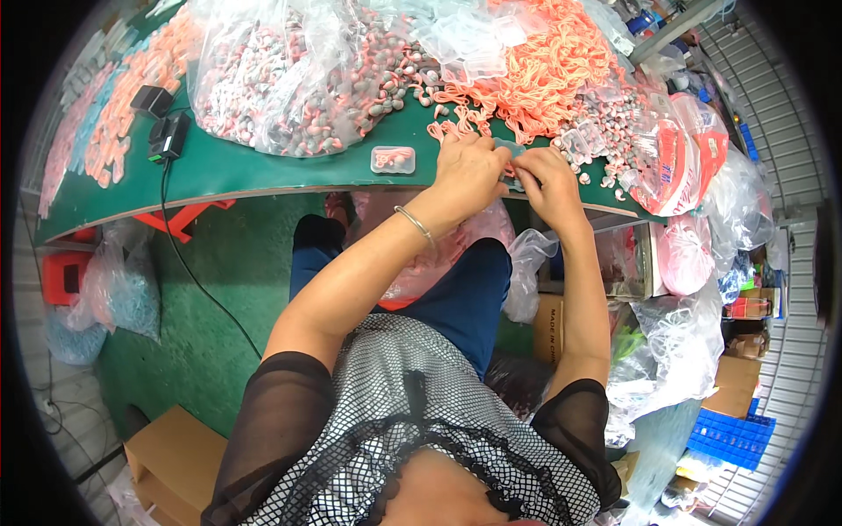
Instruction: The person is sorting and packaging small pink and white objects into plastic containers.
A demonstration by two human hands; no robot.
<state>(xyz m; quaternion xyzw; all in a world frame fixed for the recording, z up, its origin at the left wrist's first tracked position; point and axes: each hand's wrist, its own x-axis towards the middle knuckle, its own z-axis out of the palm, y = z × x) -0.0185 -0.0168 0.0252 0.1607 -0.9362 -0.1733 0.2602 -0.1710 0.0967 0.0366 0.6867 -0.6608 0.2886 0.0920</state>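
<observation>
My left hand (pixel 469 169) and my right hand (pixel 545 178) meet at the front edge of the green table (pixel 263 171). Together they pinch a small clear plastic case (pixel 511 151), mostly hidden by the fingers. A silver bangle sits on my left wrist. Just beyond my hands lies a heap of orange cord loops (pixel 535 74). A filled small clear case (pixel 392 159) with orange and grey pieces lies on the table to the left of my left hand.
A big clear bag of grey and pink small parts (pixel 289 83) fills the table's middle. Rows of packed cases (pixel 114 114) and black adapters (pixel 167 131) with a cable lie at left. Plastic bags (pixel 684 149) crowd the right. Cardboard boxes (pixel 175 456) and a blue crate (pixel 732 438) stand on the floor.
</observation>
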